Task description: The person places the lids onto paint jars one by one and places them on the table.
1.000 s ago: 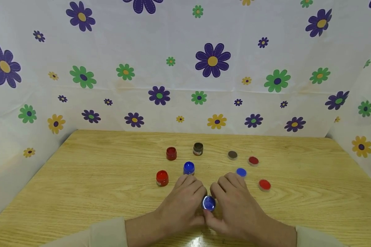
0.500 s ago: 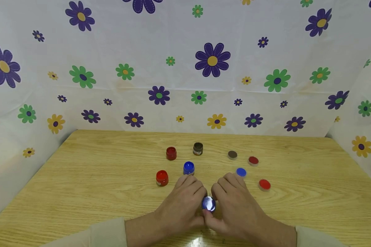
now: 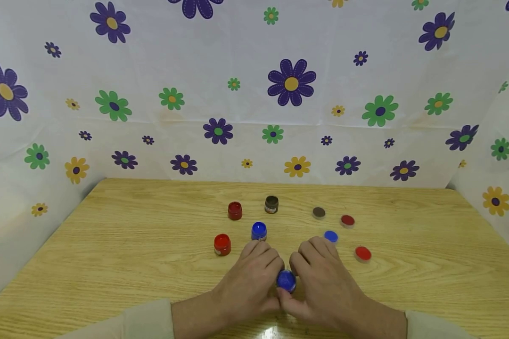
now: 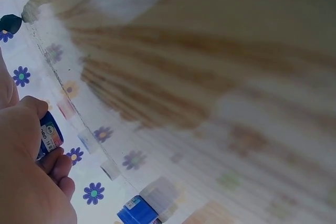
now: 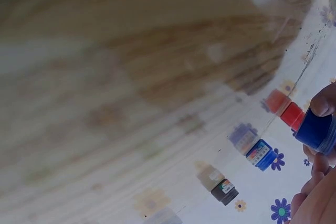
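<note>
Near the front of the wooden table, both hands hold a small blue paint jar [image 3: 286,281] between them, its round glossy top facing up. My left hand [image 3: 248,282] grips it from the left with curled fingers; in the left wrist view a printed label shows on the jar [image 4: 51,136]. From the other side my right hand [image 3: 324,285] pinches it, thumb at the near edge of the top. Whether its lid is loose or tight I cannot tell. Just beyond the left hand stands an open blue paint jar [image 3: 259,231].
Further open paint jars stand behind: bright red [image 3: 222,245], dark red [image 3: 235,211] and dark brown [image 3: 272,205]. Loose lids lie to the right: brown [image 3: 319,213], dark red [image 3: 347,221], blue [image 3: 331,236] and red [image 3: 363,254]. A flowered cloth [image 3: 254,108] hangs behind the table.
Both hands stay almost in place around the jar. The bright glare on the jar's top has come and gone, so its blue surface shows plainly now.
</note>
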Tool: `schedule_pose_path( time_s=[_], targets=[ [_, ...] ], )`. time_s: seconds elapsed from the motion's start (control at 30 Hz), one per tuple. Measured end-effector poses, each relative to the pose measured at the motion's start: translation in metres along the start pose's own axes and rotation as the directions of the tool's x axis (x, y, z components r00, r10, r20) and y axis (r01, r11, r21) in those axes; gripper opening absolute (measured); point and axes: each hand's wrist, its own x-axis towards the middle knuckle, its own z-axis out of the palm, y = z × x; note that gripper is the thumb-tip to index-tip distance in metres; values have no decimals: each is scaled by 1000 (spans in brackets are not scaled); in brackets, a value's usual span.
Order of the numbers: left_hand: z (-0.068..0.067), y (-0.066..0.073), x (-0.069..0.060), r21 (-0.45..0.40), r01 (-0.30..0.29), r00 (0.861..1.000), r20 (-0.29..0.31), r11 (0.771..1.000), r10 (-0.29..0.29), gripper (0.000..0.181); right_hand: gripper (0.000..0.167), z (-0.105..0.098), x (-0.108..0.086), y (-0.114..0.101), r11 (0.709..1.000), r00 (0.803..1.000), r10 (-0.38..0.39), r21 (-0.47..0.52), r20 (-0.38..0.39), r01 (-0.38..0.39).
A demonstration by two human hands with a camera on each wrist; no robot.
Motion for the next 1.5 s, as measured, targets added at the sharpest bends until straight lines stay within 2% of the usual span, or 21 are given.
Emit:
schedule_pose_path(
  time_s=[0.53, 1.0, 1.5],
  targets=[
    [-3, 0, 0, -11, 14, 999, 33, 1000, -13, 43, 29, 0, 0, -1, 999, 999, -45, 14, -2, 45],
    [-5, 1, 1, -29, 35, 997, 64, 999, -33, 41, 29, 0, 1, -1, 999, 1000, -22, 23, 0, 22],
    [0, 0, -1, -9, -1, 1000, -2, 1000, 1, 40, 33, 1, 1, -1, 1000, 1000, -30, -3, -4, 30]
  ],
)
